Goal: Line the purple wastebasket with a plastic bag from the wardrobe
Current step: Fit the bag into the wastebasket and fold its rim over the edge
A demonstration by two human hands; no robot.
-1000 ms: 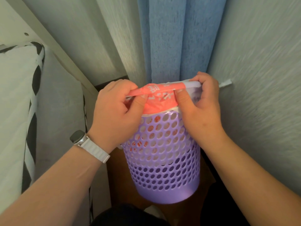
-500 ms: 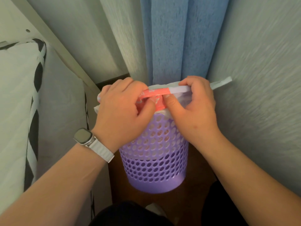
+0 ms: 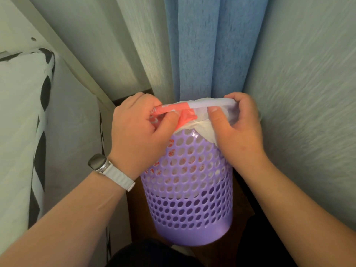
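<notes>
The purple wastebasket [image 3: 190, 199], perforated with round holes, stands on a dark brown floor in a narrow corner. A white and red-orange plastic bag [image 3: 187, 116] hangs inside it, its printed film showing through the upper holes. The bag's edge is stretched taut over the rim between my two hands. My left hand [image 3: 138, 132] pinches the red part at the rim's left side. My right hand [image 3: 237, 128] pinches the white part at the rim's right side. The basket's opening is hidden behind the bag and my hands.
A blue curtain [image 3: 213, 47] hangs right behind the basket. A pale textured wall [image 3: 312, 93] closes the right side. A bed with grey bedding and a black-and-white striped cover [image 3: 38, 132] fills the left. A watch with a white strap [image 3: 107, 168] is on my left wrist.
My hands have spread apart along the rim, pulling the bag's edge taut. The white part of the bag now covers the right side of the rim.
</notes>
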